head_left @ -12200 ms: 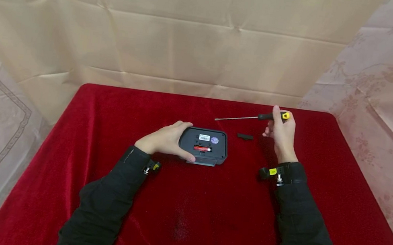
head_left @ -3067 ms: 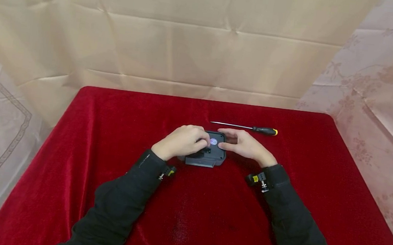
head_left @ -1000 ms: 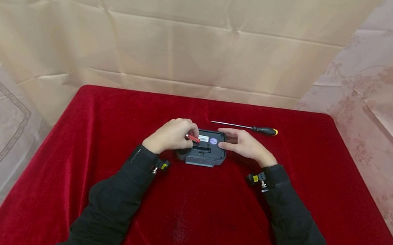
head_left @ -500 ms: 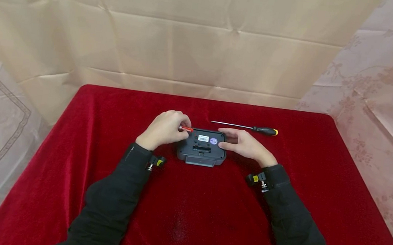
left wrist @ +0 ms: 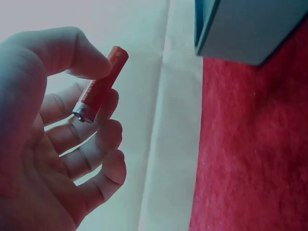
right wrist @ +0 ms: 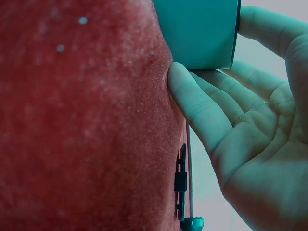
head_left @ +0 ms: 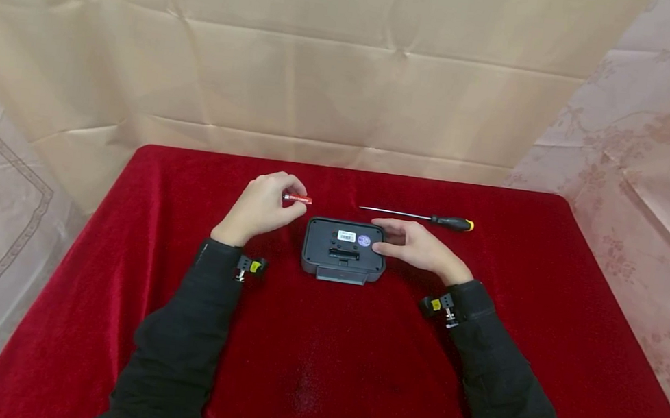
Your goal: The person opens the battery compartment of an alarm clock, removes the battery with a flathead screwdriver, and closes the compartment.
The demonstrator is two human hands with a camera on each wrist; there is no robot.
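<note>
Small red battery (head_left: 297, 198), metal cap at one end, pinched in the left hand (head_left: 261, 206), raised off the table. Dark grey device (head_left: 344, 250) lies back-up, battery slot open, steadied by the right hand (head_left: 414, 245).

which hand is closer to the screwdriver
Right. The right hand rests against the grey device, just below the screwdriver; the left hand holds a red battery farther off, left of the device.

Red battery (head_left: 297, 198): glossy wrap, bare metal end cap. Dark grey device (head_left: 343, 249): matt moulded plastic, smooth, with a white paper label and a glossy purple sticker. Screwdriver (head_left: 417, 217): shiny metal shaft, black and yellow plastic handle. Table cover (head_left: 353, 376): red velvet-like cloth, short nap, slight sheen. Backdrop (head_left: 351, 66): creased beige fabric, matt.
</note>
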